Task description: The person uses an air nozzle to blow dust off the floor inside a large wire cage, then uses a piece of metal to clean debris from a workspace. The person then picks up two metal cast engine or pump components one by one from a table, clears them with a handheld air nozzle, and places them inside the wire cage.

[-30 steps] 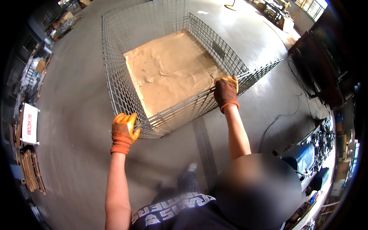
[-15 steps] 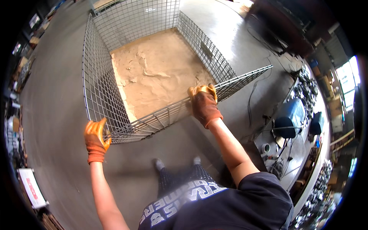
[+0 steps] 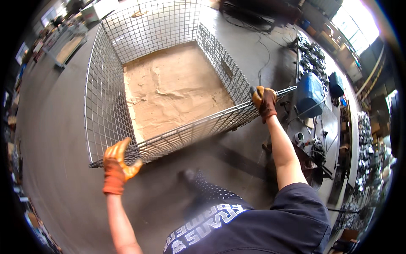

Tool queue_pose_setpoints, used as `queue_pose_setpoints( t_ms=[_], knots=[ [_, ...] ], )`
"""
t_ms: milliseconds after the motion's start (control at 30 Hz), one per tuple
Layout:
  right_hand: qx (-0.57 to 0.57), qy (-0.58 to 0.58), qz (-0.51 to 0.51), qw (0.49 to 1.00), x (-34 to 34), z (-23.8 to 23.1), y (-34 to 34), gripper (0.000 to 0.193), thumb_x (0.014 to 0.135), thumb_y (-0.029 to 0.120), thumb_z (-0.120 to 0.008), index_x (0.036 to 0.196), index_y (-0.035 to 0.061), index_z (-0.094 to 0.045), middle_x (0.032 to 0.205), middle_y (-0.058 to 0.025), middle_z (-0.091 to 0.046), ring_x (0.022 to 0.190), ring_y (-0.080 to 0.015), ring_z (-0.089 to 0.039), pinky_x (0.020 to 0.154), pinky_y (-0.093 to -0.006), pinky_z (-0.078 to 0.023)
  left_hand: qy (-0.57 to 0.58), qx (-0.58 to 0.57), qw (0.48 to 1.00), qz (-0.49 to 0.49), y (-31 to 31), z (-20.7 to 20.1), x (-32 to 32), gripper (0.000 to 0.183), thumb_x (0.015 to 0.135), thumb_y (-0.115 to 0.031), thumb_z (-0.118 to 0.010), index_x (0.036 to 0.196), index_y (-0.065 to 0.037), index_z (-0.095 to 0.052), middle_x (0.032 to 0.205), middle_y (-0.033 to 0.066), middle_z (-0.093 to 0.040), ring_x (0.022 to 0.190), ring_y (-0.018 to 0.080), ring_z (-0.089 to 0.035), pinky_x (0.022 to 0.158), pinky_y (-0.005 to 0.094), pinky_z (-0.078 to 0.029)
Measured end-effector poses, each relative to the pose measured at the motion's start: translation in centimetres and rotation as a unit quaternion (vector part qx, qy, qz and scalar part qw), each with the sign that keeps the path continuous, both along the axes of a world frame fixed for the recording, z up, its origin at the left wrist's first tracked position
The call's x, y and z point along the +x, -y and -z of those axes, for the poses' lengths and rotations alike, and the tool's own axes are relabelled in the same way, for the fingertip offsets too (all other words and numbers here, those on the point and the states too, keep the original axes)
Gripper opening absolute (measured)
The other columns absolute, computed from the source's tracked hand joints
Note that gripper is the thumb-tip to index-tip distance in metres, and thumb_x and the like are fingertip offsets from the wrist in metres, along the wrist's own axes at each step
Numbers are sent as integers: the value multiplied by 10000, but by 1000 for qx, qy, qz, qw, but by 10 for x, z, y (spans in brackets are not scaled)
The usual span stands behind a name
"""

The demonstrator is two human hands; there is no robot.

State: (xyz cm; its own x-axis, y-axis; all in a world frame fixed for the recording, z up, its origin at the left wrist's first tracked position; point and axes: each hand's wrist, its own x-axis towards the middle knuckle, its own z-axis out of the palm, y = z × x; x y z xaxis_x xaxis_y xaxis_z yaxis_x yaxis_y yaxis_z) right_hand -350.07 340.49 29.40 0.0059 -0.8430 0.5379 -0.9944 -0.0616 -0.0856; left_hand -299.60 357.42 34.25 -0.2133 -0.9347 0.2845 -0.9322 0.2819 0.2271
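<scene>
A large wire mesh cage stands in front of me, its left wall (image 3: 98, 97) upright. Brown, wrinkled cardboard or paper (image 3: 182, 80) covers its base. The near mesh panel (image 3: 198, 130) slants across the cage's front, its right end sticking out past the right wall. My left hand (image 3: 120, 160), in an orange and yellow work glove, is at the panel's left end by the near left corner, fingers stretched and thumb apart. Toward the other end, my gloved right hand (image 3: 265, 101) has its fingers wrapped over the panel's top edge at the near right corner.
On the right, a workbench (image 3: 327, 148) carries a blue container (image 3: 311, 95), a white cup-like piece (image 3: 299, 137) and piled dark metal parts (image 3: 311, 55). Cables (image 3: 266, 55) lie on the floor beyond the cage. Another mesh cage (image 3: 65, 44) stands far left.
My right hand has moved right along the panel to the cage's corner. The panel's left end now meets the left corner, and my left hand has opened. My view has shifted.
</scene>
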Motion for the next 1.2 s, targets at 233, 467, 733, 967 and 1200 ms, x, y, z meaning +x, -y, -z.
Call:
queue_pose_setpoints(
  t_ms=[233,467,733,967,1200],
  knots=[
    [-2,44,49,998,87,-33,-16,312,816,308,-577,588,97,-595,545,-142,-566,541,-345,-569,580,-445,-411,48,-63,997,-24,95,2,74,190,652,-304,-707,656,-128,-636,621,70,-605,585,289,-579,581,399,-451],
    [-41,56,98,993,134,-39,37,294,763,315,-647,561,125,-550,490,-87,-527,465,-294,-537,555,-422,-400,81,-71,993,-54,242,14,131,227,722,-306,-671,650,-94,-631,633,120,-609,609,330,-594,567,432,-453],
    [-79,58,178,979,153,-36,139,337,780,313,-644,521,122,-545,486,-80,-539,456,-282,-534,552,-410,-392,142,-49,988,-25,425,14,133,226,742,-286,-672,648,-88,-618,650,148,-604,640,361,-597,576,432,-464],
    [-45,71,235,968,141,-31,235,312,787,334,-629,558,123,-603,524,-84,-580,505,-269,-568,631,-409,-407,147,-46,988,16,574,6,94,177,678,-271,-722,695,-112,-645,684,123,-633,647,332,-613,581,400,-491],
    [-13,69,265,962,102,-38,348,280,791,335,-615,623,114,-650,606,-96,-632,587,-268,-611,683,-391,-427,81,15,997,4,724,12,42,214,670,-172,-724,880,-141,-699,693,98,-664,636,224,-646,562,329,-508]
  ],
)
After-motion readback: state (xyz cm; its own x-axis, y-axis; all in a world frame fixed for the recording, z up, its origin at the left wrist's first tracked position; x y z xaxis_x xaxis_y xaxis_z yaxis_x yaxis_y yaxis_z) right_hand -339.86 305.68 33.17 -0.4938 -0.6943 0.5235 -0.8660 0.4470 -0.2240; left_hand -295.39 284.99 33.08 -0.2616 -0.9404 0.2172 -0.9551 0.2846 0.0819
